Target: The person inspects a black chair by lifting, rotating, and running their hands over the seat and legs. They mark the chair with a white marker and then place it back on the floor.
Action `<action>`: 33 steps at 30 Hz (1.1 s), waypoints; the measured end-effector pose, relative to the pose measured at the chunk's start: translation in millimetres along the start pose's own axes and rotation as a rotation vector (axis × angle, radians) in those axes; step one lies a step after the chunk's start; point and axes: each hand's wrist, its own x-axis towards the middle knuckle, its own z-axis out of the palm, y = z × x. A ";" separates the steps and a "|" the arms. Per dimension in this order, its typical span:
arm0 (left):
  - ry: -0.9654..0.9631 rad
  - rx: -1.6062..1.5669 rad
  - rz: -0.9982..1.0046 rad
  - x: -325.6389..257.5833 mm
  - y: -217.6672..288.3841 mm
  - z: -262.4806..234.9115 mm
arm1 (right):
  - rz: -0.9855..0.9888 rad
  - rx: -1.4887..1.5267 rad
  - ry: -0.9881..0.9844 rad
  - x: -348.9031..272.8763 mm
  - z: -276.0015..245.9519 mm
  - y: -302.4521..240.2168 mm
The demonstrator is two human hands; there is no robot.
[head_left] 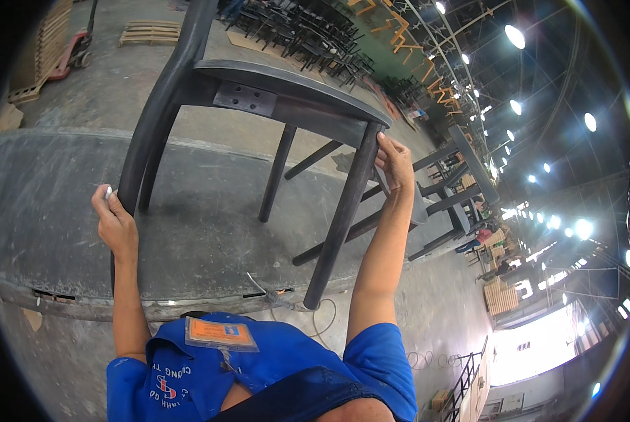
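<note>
A dark wooden chair (287, 105) stands upright in front of me on a scuffed dark work platform (55, 204). On the side rail under its seat is a flat grey rectangular plate (245, 99) with several dark holes. My left hand (117, 226) is closed beside the chair's back leg, pinching a small white piece (109, 190) whose kind is too small to tell. My right hand (395, 163) grips the top of the near front leg (343, 211), just under the seat corner. Its other fingers are partly hidden behind the leg.
A second dark chair (448, 186) stands just beyond my right hand. A hose fitting (276, 299) hangs at the platform's near edge. Many dark chairs (301, 35) crowd the far floor. A wooden pallet (151, 32) and a red pallet jack (69, 58) are at the far left.
</note>
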 end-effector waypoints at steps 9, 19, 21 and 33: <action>-0.005 -0.008 -0.011 -1.0 -6.0 -5.8 | -0.006 -0.486 0.007 1.5 4.5 -34.0; 0.009 0.027 -0.005 2.0 -10.0 -6.2 | -0.021 -0.380 -0.133 -5.9 -2.7 -26.5; 0.026 0.018 0.007 2.3 -9.9 -5.9 | -0.010 -0.395 -0.178 -17.0 -4.1 -20.6; 0.039 0.042 -0.011 6.5 -11.2 -8.1 | 0.042 -0.104 -0.267 -51.8 -24.4 31.3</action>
